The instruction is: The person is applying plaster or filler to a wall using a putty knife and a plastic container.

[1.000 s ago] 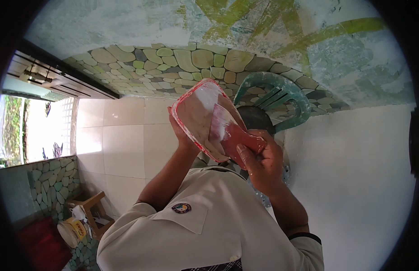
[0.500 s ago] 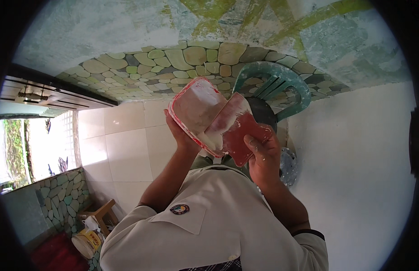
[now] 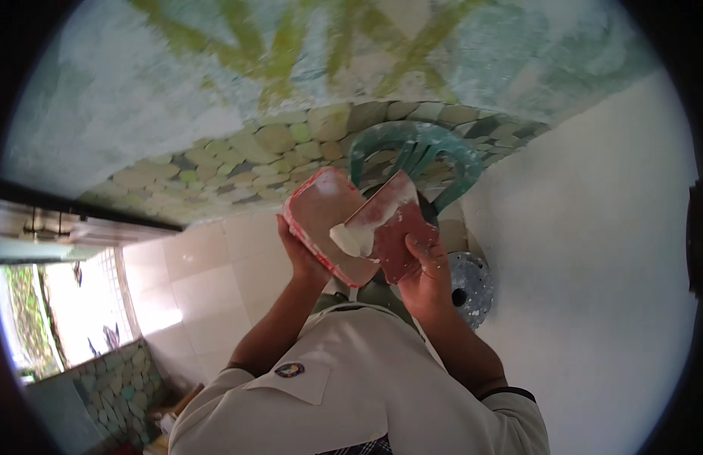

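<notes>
My left hand grips a flat, rounded-corner palette, red-rimmed and coated in pinkish-beige residue, from its left side. In my right hand is a red spreader with a flat blade, held by its lower right part with the thumb on top. A cream lump of putty sits along the blade's left edge, over the palette's right half. Whether the blade touches the palette is hard to tell.
A green plastic chair stands by the stone-trimmed, painted wall. A speckled, bucket-like round object is beside my right arm, near a white wall. A bright doorway is at left. Wooden furniture is lower left.
My hands, palette and spreader appear lower in the view, as does the doorway. The spreader has turned flatter, and a thicker lump of putty now shows on its left edge.
</notes>
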The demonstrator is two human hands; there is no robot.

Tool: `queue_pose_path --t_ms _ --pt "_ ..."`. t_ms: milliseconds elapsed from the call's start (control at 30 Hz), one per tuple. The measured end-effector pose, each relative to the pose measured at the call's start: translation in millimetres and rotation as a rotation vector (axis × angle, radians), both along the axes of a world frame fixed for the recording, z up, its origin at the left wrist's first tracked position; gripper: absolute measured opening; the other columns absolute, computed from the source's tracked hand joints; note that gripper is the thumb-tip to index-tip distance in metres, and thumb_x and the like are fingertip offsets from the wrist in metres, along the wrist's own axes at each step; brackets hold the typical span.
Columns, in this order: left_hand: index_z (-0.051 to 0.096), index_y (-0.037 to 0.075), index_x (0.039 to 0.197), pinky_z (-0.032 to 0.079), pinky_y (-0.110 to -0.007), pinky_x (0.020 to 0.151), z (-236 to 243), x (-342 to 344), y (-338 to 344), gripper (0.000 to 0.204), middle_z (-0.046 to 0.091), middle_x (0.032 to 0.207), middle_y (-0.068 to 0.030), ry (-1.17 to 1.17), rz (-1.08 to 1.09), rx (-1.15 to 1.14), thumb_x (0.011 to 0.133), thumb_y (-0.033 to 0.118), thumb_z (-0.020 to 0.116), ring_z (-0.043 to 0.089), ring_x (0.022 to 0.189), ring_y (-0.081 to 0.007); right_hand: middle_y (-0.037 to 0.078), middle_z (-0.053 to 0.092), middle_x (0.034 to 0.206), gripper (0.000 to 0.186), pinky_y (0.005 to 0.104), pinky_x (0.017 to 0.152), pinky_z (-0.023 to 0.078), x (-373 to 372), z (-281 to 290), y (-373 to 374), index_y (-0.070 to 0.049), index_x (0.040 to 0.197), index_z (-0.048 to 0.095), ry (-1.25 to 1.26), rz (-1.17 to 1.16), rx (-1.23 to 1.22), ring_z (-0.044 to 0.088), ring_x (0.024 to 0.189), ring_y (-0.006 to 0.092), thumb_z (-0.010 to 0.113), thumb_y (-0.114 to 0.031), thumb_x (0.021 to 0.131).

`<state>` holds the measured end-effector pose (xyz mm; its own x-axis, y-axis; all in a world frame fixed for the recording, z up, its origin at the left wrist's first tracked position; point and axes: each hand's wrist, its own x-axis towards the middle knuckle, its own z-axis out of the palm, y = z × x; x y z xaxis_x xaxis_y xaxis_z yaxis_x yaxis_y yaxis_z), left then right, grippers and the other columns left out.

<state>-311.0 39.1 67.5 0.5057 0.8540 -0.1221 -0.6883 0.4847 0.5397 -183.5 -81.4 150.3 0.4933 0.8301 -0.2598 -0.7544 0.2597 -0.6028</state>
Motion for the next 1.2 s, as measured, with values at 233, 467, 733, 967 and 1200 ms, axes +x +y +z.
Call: queue_pose_path --t_ms 233,467,733,967,1200 --pt "0.04 0.011 0.137 0.037 -0.049 0.102 -38 48 3 0.068 0.05 0.131 -0.0112 -0.092 -0.124 -0.01 0.089 0.06 0.04 0.048 0.12 -0.0317 0.007 0.062 0.11 0.027 0.0349 0.081 0.052 68 -9 -10 -0.006 0.113 0.053 0.074 -0.109 0.051 0.063 0.097 0.0198 0.062 -0.007 0.087" --pt "0.039 0.014 0.138 0.039 -0.057 0.099 -47 73 1 0.072 0.049 0.134 -0.0114 -0.222 -0.224 -0.209 0.085 0.061 0.05 0.05 0.117 -0.0358 0.006 0.063 0.11 0.03 0.033 0.075 0.054 172 -10 -19 -0.007 0.119 0.051 -0.022 -0.274 0.179 0.064 0.095 0.0202 0.058 -0.011 0.09" --pt "0.039 0.018 0.138 0.04 -0.056 0.098 -30 119 3 0.074 0.05 0.132 -0.0105 -0.734 -0.408 0.122 0.083 0.067 0.048 0.051 0.115 -0.0366 0.005 0.062 0.1 0.026 0.031 0.067 0.052 301 -11 21 -0.006 0.115 0.053 -0.161 -0.597 0.179 0.062 0.083 0.0168 0.058 -0.009 0.09" --pt "0.035 0.019 0.141 0.042 -0.057 0.097 -39 134 3 0.076 0.048 0.134 -0.0096 -1.322 -0.446 0.2 0.084 0.067 0.049 0.05 0.118 -0.0355 0.005 0.057 0.093 0.029 0.0271 0.064 0.048 401 42 108 -0.003 0.112 0.048 -0.561 -1.043 0.101 0.056 0.071 0.0151 0.059 -0.002 0.086" --pt "0.035 0.018 0.141 0.041 -0.055 0.097 -9 87 -22 0.079 0.046 0.136 -0.0128 -0.154 -0.083 -0.032 0.082 0.068 0.05 0.055 0.111 -0.0363 0.011 0.054 0.102 0.055 0.0299 0.073 0.048 371 59 224 -0.004 0.132 0.046 -1.326 -1.24 -0.063 0.055 0.088 0.0205 0.054 0.006 0.079"
